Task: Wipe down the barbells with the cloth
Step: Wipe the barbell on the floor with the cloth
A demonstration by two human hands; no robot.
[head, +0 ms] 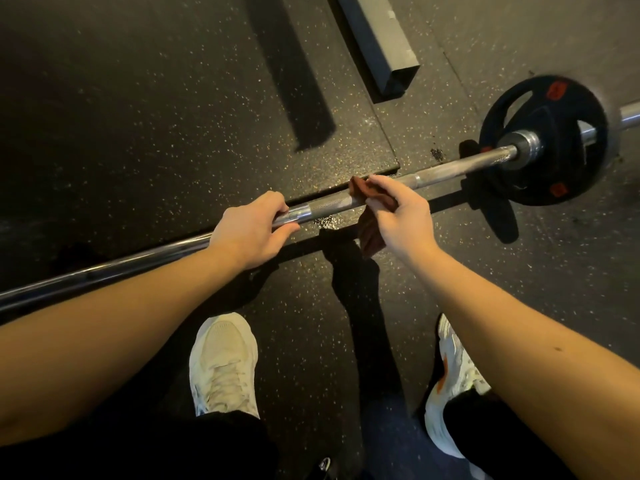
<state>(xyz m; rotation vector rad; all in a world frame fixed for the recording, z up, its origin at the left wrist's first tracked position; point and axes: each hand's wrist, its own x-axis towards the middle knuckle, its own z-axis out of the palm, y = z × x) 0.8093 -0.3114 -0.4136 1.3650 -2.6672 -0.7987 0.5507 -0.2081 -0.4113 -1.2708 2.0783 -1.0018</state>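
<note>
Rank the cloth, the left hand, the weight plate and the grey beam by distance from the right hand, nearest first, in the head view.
1. cloth, pinched in the right hand.
2. left hand, leftward along the barbell.
3. weight plate, on the barbell's right end, and grey beam, on the floor beyond: too close to call.

A: Where is the barbell (450, 168) free?
B: Bare between the right hand (401, 220) and the weight plate (543, 140), in the short gap between both hands, and all along left of the left hand (249, 233).
A: Obstacles?
B: The plate; the cloth (370, 233) hanging under the right hand; a grey beam (377, 43) on the floor (138, 133) beyond, well apart.
</note>
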